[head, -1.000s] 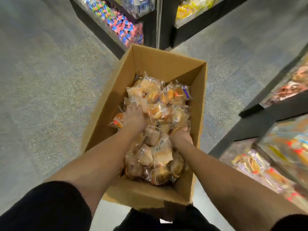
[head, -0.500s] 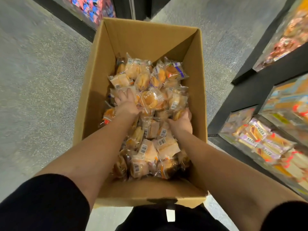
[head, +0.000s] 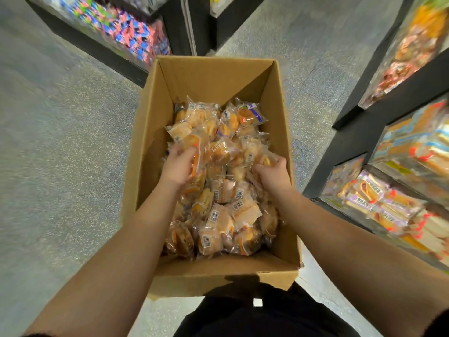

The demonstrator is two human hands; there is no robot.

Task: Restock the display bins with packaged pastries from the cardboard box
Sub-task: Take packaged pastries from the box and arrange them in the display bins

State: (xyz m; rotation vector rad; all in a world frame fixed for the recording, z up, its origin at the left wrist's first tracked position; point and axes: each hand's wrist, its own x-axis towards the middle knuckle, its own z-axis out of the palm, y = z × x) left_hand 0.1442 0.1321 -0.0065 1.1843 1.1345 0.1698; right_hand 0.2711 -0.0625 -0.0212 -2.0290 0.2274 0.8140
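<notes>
Pastries [head: 220, 203] fill the cardboard box [head: 209, 79]; fingers of both hands clutch packets from the pile.

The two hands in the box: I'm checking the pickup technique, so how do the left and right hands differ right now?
The left hand holds a packet lifted above the pile, its grip round the packet's edge; the right hand is lower, fingers curled into packets on the pile. The left hand works nearer the box's left wall, the right hand nearer the right wall. Both are inside the cardboard box, gripping clear-wrapped pastries.
</notes>
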